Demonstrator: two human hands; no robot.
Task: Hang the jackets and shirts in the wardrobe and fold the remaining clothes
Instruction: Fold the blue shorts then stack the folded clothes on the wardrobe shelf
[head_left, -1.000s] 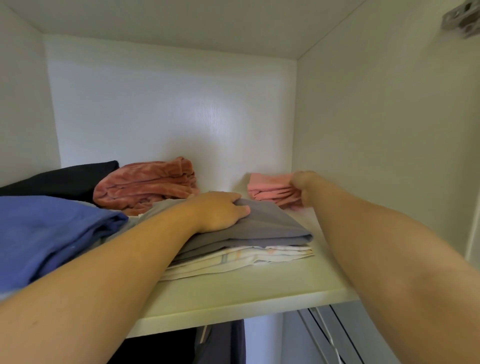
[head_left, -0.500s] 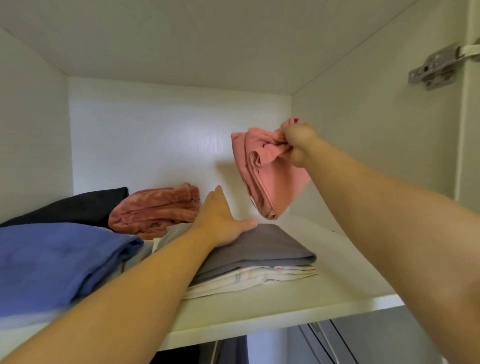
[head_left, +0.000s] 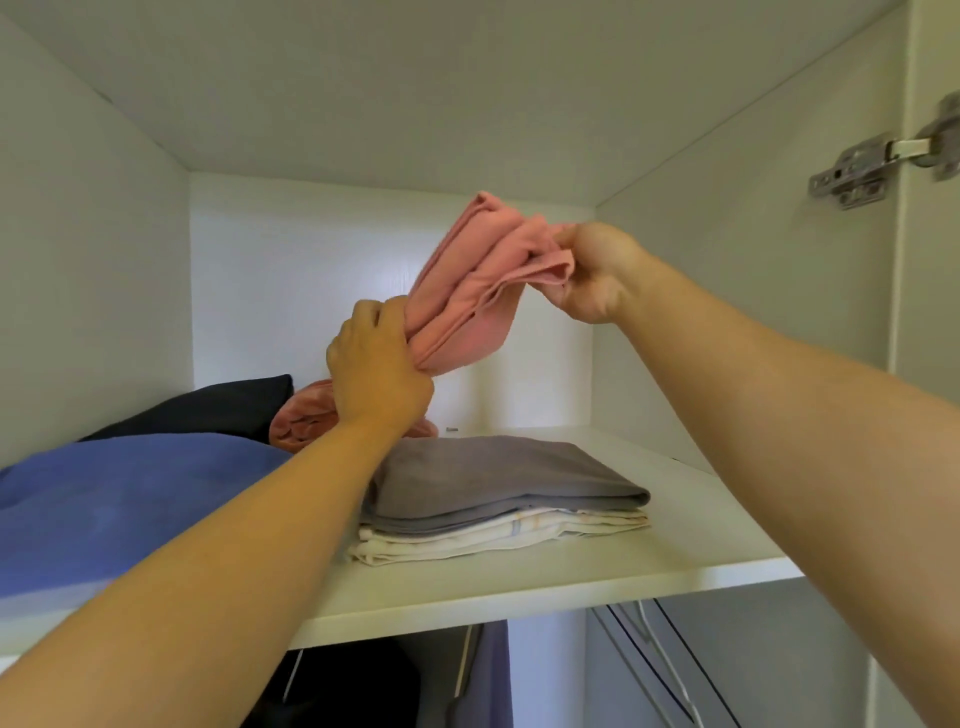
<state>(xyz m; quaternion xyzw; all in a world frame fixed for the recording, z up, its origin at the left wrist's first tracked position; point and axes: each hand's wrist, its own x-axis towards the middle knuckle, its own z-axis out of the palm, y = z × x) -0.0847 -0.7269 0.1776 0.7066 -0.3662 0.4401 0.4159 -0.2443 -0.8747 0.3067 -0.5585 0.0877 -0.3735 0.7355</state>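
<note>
A pink garment (head_left: 483, 291) hangs in the air inside the upper wardrobe compartment, bunched and held at both ends. My right hand (head_left: 592, 278) pinches its upper right end. My left hand (head_left: 376, 371) grips its lower left end. Below them a folded grey garment (head_left: 498, 480) lies on top of folded cream clothes (head_left: 498, 538) on the white shelf (head_left: 675, 545).
A blue folded garment (head_left: 119, 499) fills the shelf's left side, with a black one (head_left: 208, 410) and a fuzzy salmon one (head_left: 306, 421) behind it. Hanging clothes (head_left: 483, 675) show under the shelf. A door hinge (head_left: 872, 166) sits on the right wall.
My right hand lifted the pink garment off the shelf's back right corner. My left hand left the grey garment, rose and took hold of the pink garment's lower end.
</note>
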